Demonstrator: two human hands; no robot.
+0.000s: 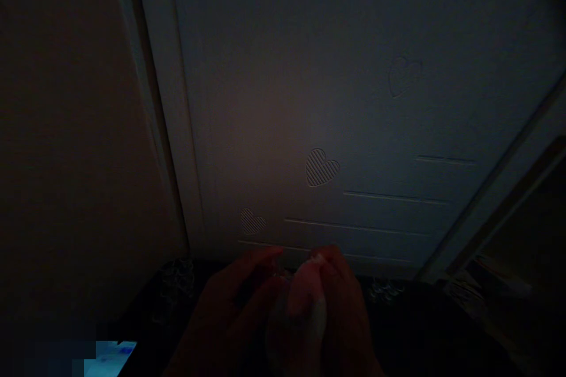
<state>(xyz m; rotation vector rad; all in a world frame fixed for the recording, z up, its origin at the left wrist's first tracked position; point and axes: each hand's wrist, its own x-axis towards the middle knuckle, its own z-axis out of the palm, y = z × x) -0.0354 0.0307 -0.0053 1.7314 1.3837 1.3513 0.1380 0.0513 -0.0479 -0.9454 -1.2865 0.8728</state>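
The picture is very dark. Low in the middle, both my hands are around a pale, partly see-through thing that looks like a thin plastic bag, with a pinkish patch near its top. My right hand wraps its right side, fingers bent over the upper end. From the left, my left hand curls in, thumb and fingertips close together at the thing's upper left edge. Small glints show between those fingertips. What is inside the bag-like thing cannot be made out.
Ahead stands a pale panel with grooved lines and heart shapes. A brownish surface rises at left. A lit screen-like patch is at lower left. Dim, unclear items lie at lower right.
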